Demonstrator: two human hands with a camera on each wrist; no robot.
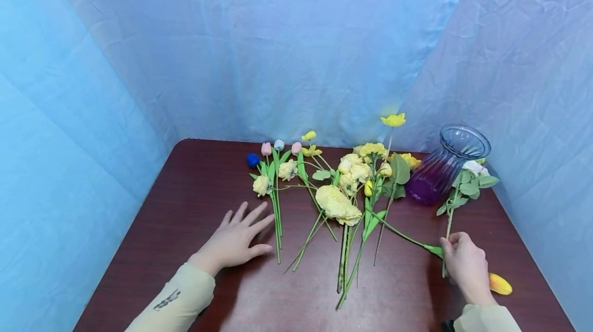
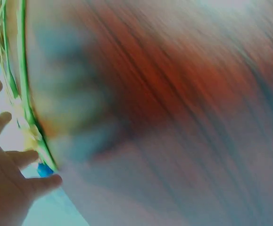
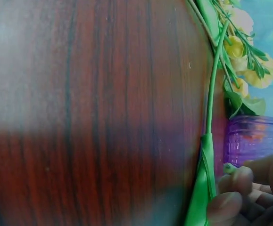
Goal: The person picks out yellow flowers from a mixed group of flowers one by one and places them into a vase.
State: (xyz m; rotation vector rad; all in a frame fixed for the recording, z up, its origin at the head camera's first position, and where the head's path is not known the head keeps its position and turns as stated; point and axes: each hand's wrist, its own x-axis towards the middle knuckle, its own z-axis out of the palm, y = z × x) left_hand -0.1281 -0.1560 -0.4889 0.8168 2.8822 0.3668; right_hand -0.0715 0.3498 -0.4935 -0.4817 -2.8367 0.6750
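Observation:
My right hand (image 1: pixel 465 265) pinches the stem of a white flower (image 1: pixel 476 168) with broad green leaves (image 1: pixel 468 188). In the right wrist view the stem's cut end (image 3: pixel 229 168) pokes out between thumb and fingers. Under that hand runs a tulip with a yellow-orange bloom (image 1: pixel 500 284), its green leaf (image 3: pixel 202 188) beside the fingertips. My left hand (image 1: pixel 238 242), fingers spread and holding nothing, is low over the table to the left of several tulip stems (image 1: pixel 276 219). The blue tulip (image 1: pixel 253 160) lies beyond its fingertips.
A purple-blue glass vase (image 1: pixel 433 177) leans at the back right. Cream and yellow flowers (image 1: pixel 338 204) with long stems lie across the middle of the dark wooden table (image 1: pixel 185 208). Pink tulips (image 1: pixel 266 149) lie near the back edge. Light blue cloth (image 1: pixel 278 54) hangs around the table.

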